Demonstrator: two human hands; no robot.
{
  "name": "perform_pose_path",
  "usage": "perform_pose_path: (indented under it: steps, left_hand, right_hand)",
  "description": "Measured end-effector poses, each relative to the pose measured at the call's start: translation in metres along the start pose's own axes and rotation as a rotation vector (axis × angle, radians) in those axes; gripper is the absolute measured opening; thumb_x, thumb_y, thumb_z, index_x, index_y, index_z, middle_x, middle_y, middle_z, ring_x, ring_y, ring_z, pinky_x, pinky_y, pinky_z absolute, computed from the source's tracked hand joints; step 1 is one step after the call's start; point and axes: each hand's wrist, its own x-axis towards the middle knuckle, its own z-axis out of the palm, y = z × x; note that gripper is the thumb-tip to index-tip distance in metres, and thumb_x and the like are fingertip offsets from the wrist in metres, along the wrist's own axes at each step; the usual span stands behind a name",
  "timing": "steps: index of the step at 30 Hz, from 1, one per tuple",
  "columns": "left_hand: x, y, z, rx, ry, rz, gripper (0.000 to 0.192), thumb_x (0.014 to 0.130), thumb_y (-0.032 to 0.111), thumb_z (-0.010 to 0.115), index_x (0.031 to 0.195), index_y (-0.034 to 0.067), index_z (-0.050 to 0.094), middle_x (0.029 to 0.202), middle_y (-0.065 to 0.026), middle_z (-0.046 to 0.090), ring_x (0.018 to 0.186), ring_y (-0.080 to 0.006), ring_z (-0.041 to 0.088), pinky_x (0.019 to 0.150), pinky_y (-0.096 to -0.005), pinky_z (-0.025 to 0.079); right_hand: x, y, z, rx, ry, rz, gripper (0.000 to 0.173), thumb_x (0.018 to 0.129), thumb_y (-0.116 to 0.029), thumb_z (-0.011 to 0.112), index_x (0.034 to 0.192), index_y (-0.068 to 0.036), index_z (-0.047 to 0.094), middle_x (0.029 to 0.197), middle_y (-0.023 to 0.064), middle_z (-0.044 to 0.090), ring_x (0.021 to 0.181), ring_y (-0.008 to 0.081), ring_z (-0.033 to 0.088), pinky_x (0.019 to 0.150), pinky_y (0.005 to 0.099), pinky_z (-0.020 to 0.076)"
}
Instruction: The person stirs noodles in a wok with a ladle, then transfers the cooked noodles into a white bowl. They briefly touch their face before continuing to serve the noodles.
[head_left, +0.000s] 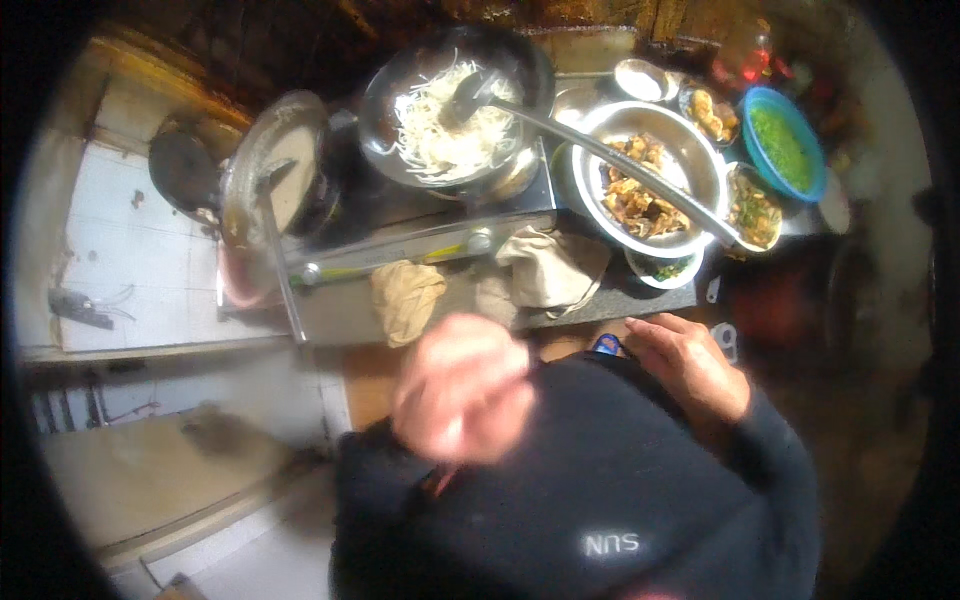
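My left hand (465, 390) is raised, blurred, in front of my dark top, its fingers curled; whether it holds anything is unclear. My right hand (686, 364) hangs beside my body near the counter edge, touching no tool that I can see. Beyond them a black wok (382, 161) on a gas stove holds pale shredded strips. The head of a metal ladle (615, 161) rests among these, its long handle crossing a steel basin (589, 202) of browned food pieces. At left, a second pan (244, 202) contains a pale liquid and a long-handled utensil (279, 262).
Crumpled tan cloth (405, 296) and cream cloth (551, 262) lie along the counter's front edge. A blue bowl (820, 180) of chopped greens stands at right, near small dishes of food. A dark round pan (180, 165) is at far left.
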Motion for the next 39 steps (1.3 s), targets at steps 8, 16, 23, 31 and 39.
perform_pose_path:
  steps: [8, 16, 23, 31, 39]
  left_hand:
    - [-0.077, -0.092, 0.066, -0.416, -0.062, -0.752, 0.028, 0.104, 0.014, 0.063, 0.126, -0.003, 0.066, 0.115, -0.0098, 0.066, 0.095, -0.0151, 0.067, 0.083, -0.0288, 0.056]
    - [-0.055, -0.146, 0.1, -0.851, 0.172, -0.887, 0.067, 0.107, 0.053, 0.051, 0.14, -0.005, 0.055, 0.128, -0.0159, 0.066, 0.111, -0.0216, 0.066, 0.096, -0.0357, 0.054]
    - [0.028, -0.17, 0.124, -1.302, 0.276, -0.741, 0.098, 0.103, 0.069, 0.04, 0.159, -0.009, 0.02, 0.16, -0.0269, 0.035, 0.145, -0.0367, 0.042, 0.122, -0.049, 0.031]
    - [0.092, -0.174, 0.161, -1.611, 0.641, -0.926, 0.102, 0.095, 0.078, 0.048, 0.156, -0.001, 0.029, 0.142, -0.0201, 0.047, 0.12, -0.0321, 0.057, 0.107, -0.0517, 0.044]
    - [-0.03, -0.182, 0.155, -1.149, 0.026, -1.039, 0.034, 0.105, 0.03, 0.062, 0.119, -0.001, 0.066, 0.105, -0.0071, 0.072, 0.094, -0.0209, 0.07, 0.086, -0.0358, 0.057]
  right_hand:
    - [0.111, 0.003, -0.073, -0.832, 0.34, -0.271, 0.067, 0.082, -0.008, 0.069, 0.146, -0.01, 0.052, 0.117, 0.0214, 0.06, 0.101, 0.0386, 0.061, 0.083, 0.0469, 0.0518]
    - [0.124, 0.051, -0.058, -0.287, 0.258, -0.166, 0.073, 0.086, 0.008, 0.055, 0.154, -0.014, 0.045, 0.112, 0.0206, 0.072, 0.084, 0.0333, 0.073, 0.073, 0.0454, 0.057]
    - [0.121, -0.059, -0.099, 0.314, 0.463, 0.06, 0.029, 0.11, -0.017, 0.051, 0.136, -0.004, 0.054, 0.078, -0.0022, 0.058, 0.054, 0.0034, 0.045, 0.048, 0.0201, 0.0357]
    - [0.087, -0.044, -0.03, 0.655, -0.136, 0.52, 0.033, 0.103, -0.016, 0.057, 0.134, -0.008, 0.049, 0.081, 0.0006, 0.056, 0.063, 0.0079, 0.051, 0.052, 0.0249, 0.0445]
    - [0.155, 0.039, -0.042, 0.105, 0.116, 0.13, 0.067, 0.091, 0.001, 0.062, 0.155, -0.006, 0.043, 0.105, 0.016, 0.07, 0.086, 0.0253, 0.069, 0.077, 0.0374, 0.0554]
